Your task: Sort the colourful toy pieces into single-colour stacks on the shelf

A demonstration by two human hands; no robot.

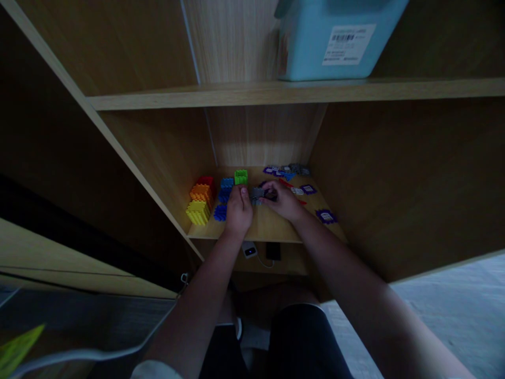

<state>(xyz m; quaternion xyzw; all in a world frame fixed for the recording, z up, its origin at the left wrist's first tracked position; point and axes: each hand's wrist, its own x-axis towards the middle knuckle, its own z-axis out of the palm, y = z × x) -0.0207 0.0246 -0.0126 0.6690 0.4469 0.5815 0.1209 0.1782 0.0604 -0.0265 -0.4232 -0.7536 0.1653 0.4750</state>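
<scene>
My right hand (pixel 281 199) has its fingers closed on a grey toothed plastic piece (pixel 258 195) above the shelf board. Close beside it on the left is my left hand (pixel 239 208), its fingers curled; what they hold, if anything, is hidden. Left of the hands stand toothed plastic blocks: a yellow block (pixel 198 212), an orange block (pixel 201 193), a red block (pixel 206 182), several blue blocks (pixel 225 195) and a green block (pixel 240 177). To the right lie flat purple pieces (pixel 325 216), red pieces (pixel 285 182) and a pile of grey pieces (pixel 300 169).
Side walls of the wooden cabinet (pixel 414 173) enclose the shelf. A light-blue bin (pixel 335 42) with a label stands on the upper shelf (pixel 244 98). Below, a white device (pixel 249 249) and a black box (pixel 273 251) with a cable lie on the lower level.
</scene>
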